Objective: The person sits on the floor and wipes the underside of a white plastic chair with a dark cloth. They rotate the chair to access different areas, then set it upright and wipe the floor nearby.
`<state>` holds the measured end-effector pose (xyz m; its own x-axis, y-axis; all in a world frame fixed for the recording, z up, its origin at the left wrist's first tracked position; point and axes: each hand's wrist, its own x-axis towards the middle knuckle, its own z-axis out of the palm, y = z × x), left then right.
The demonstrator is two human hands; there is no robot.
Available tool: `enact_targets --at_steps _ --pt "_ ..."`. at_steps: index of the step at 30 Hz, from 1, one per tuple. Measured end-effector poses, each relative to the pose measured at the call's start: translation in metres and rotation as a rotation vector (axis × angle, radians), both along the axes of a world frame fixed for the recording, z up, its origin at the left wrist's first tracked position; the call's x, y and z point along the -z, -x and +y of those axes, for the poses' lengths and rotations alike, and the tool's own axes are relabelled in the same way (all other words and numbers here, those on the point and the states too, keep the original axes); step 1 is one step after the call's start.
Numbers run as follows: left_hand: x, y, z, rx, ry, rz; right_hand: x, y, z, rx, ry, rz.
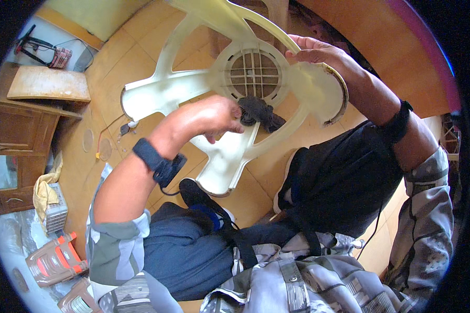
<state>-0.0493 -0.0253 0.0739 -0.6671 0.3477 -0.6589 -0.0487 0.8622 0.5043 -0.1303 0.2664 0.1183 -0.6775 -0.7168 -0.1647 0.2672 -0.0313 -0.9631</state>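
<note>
A white plastic stool or stand (227,176) is held over the floor in front of me, its flared legs spreading from a round latticed centre (254,72). Brown grime marks the rim of the leg at the right. My right hand (313,49) grips a curved brace at the upper right, with some fingers hidden behind the plastic. Beside the lattice, my left hand (219,119) has its upper fingers against a bunched dark cloth (260,111) and appears to pinch it; its lower fingers hang loose. The cloth lies across the centre's lower edge.
Tan tiles (129,51) cover the floor, with a thin wire (111,125) and small bits at left. A wooden cabinet (19,125), a yellow cloth (47,184) over a pale basket (58,211), and a brown-and-orange plastic item (56,258) line the left. An orange-brown panel (395,51) rises at upper right.
</note>
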Motion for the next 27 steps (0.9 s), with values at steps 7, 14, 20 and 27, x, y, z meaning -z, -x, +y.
enact_targets --at_steps 7,14,20,27 --pt "0.069 0.061 0.029 0.489 0.101 0.367 0.003 -0.001 -0.017 0.004 0.013 0.003" --pt "0.171 0.086 0.070 0.342 0.081 0.497 0.021 0.014 -0.031 0.098 0.044 0.008" --pt "0.242 0.102 0.059 0.263 0.078 0.482 0.022 0.021 -0.044 0.239 -0.065 0.049" --pt "0.205 0.153 0.032 0.008 -0.091 0.607 0.030 0.027 -0.029 0.189 -0.012 0.019"
